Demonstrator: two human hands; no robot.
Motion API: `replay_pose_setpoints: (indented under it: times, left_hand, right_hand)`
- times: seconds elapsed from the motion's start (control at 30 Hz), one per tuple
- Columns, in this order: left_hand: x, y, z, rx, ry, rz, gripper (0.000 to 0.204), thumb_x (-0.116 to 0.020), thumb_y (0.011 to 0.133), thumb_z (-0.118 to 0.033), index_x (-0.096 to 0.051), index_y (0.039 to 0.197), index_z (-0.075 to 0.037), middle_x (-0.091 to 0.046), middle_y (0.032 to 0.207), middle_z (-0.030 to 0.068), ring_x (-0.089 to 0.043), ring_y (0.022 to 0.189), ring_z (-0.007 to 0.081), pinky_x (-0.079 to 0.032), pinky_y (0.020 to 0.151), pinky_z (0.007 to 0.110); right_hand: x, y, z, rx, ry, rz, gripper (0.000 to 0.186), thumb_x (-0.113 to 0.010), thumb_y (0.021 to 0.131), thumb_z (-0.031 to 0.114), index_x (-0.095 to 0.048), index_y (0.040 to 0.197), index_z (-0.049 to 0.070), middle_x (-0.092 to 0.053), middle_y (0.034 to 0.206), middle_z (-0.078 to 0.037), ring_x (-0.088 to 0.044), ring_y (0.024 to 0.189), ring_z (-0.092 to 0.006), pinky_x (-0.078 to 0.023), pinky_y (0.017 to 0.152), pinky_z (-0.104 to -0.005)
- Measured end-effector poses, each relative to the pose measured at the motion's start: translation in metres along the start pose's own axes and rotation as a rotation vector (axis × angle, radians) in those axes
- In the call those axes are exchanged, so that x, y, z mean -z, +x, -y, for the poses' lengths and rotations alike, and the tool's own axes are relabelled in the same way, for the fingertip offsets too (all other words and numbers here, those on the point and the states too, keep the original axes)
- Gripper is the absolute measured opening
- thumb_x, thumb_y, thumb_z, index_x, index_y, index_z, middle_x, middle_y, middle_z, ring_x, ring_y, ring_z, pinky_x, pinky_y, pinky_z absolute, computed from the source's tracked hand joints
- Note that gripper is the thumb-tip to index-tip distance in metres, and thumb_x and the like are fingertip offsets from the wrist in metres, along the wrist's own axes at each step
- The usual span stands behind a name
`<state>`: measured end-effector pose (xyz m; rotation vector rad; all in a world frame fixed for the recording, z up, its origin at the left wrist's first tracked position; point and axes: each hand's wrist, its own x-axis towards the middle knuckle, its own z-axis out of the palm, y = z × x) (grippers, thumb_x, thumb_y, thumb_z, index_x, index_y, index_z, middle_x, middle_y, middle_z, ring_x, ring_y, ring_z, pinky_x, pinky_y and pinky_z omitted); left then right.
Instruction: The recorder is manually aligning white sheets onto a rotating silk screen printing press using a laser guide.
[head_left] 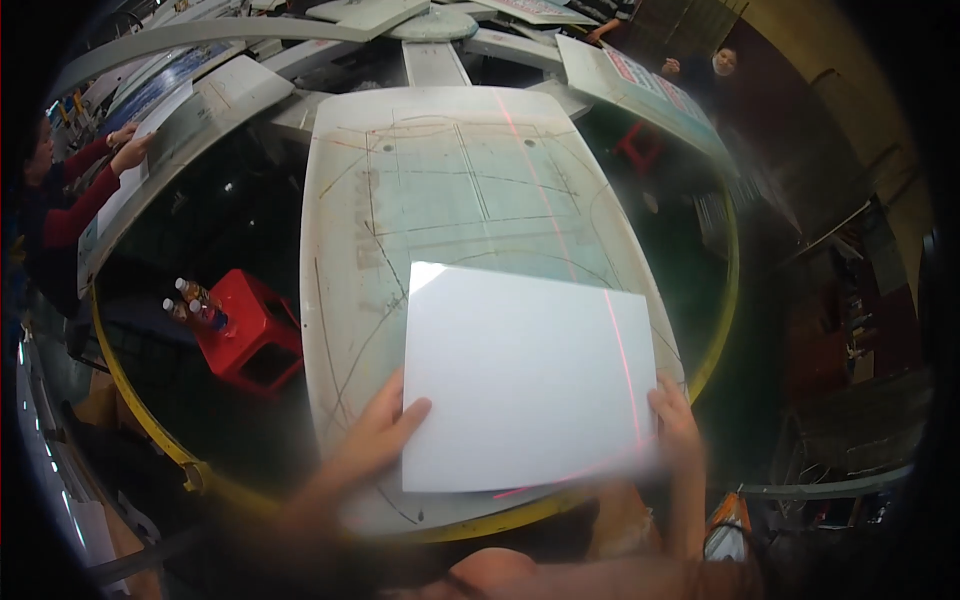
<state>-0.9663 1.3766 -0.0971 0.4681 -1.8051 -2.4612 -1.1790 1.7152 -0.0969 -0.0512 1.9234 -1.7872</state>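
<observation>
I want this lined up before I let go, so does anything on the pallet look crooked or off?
The white sheet lies slightly askew on the pallet, its left edge tilted against the drawn guide lines. The red laser line crosses near its right edge. The left hand and right hand hold its near corners.

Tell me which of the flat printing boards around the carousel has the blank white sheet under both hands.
The nearest board, running down the picture's middle: left hand and right hand hold the white sheet on it. The neighbouring boards lie farther off.
</observation>
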Motion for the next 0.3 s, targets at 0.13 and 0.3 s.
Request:
replay_pose_setpoints:
  times: [0.13, 0.3]
  left_hand:
    - [0.014, 0.009, -0.026, -0.147, 0.454, -0.007, 0.053, -0.049, 0.096, -0.009, -0.027, 0.143, 0.0, -0.051, 0.129, 0.0163, -0.049, 0.12, 0.0238, -0.039, 0.099, 0.035]
    - [0.037, -0.007, -0.012, -0.327, 1.181, -0.174, 0.064, -0.058, 0.092, -0.017, -0.025, 0.147, -0.007, -0.046, 0.139, 0.0167, -0.046, 0.126, 0.0317, -0.032, 0.106, 0.038]
  right_hand:
    - [-0.018, 0.051, 0.009, 0.148, -0.064, 0.022, 0.032, -0.047, 0.094, 0.003, -0.044, 0.125, -0.002, -0.064, 0.106, -0.013, -0.061, 0.096, -0.0158, -0.047, 0.087, -0.0275]
    - [-0.026, 0.083, 0.027, 0.212, -0.166, -0.008, 0.03, -0.046, 0.095, 0.003, -0.045, 0.124, -0.001, -0.064, 0.105, -0.014, -0.062, 0.096, -0.0144, -0.048, 0.086, -0.0262]
